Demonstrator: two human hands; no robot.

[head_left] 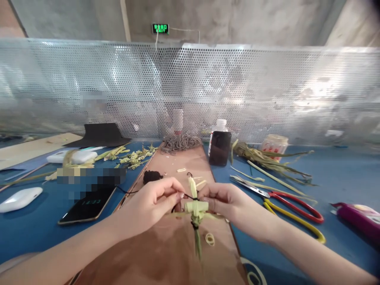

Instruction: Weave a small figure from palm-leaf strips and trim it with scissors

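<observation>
A woven figure of pale green leaf strips (196, 206) stands between my hands above a brown board (166, 253). Black cord (192, 198) crosses its upper part, just above a rolled crosspiece. My left hand (162, 198) pinches the cord on the left side of the figure. On the right side, my right hand (221, 200) has its fingers closed at the figure and cord; the fingertips are partly hidden. Darker leaf ends hang below a black binding on the figure. A ball of black yarn (152, 176) lies behind my left hand.
Red and yellow handled scissors (279, 198) lie right, near a purple packet (359, 221). A phone (89, 204) and white case (20, 199) are left. Behind are grey cord (181, 143), a bottle with a dark front (220, 146), leaves (267, 158) and a jar (275, 145).
</observation>
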